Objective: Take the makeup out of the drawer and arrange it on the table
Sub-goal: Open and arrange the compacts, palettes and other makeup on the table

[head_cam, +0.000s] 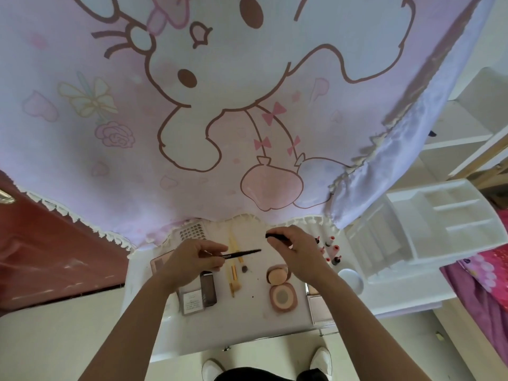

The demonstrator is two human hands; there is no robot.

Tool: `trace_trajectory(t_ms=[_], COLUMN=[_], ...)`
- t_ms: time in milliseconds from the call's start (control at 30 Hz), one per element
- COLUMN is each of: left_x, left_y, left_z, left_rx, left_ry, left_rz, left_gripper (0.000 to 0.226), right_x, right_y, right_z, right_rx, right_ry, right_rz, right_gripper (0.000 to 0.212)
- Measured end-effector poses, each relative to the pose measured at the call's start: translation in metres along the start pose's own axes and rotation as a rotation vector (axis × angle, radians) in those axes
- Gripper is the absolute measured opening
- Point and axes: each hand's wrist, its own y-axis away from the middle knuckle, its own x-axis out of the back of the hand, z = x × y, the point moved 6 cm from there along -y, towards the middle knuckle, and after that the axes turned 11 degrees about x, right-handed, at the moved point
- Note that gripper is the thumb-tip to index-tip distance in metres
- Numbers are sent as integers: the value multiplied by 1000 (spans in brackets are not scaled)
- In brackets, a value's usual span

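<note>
The left hand (192, 258) pinches a thin black mascara wand (242, 253), its brush end pointing right, above the white table (247, 323). The right hand (298, 250) is closed around the dark mascara tube (276, 236), just apart from the wand's tip. Below them on the table lie gold-handled brushes (234, 273), a brown palette (207, 288), a peach sponge (276, 276) beside an open pink compact (283, 296), and small red-capped bottles (332, 250) further right, near a white organiser (428, 224)
</note>
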Motion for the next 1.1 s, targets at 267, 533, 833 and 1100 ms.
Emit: trace_trajectory(t_ms=[267, 533, 833, 1100], left_x=[-36, -91, -123, -139], left_y=[-43, -102, -152, -166], left_z=[-53, -77, -83, -91], left_rx=[242, 443, 494, 466], left_ry=[184, 282, 143, 10], left_rz=[131, 148, 123, 142], left_gripper=[15, 14, 17, 3], right_x=[16, 5, -34, -59], right_y=[-15, -38, -60, -71], right_z=[63, 127, 161, 176], right_rx=[-356, -585, -612, -581], right_ry=[-192, 81, 415, 564], right_rz=[85, -105, -375, -494], right_gripper=[28, 18, 13, 16])
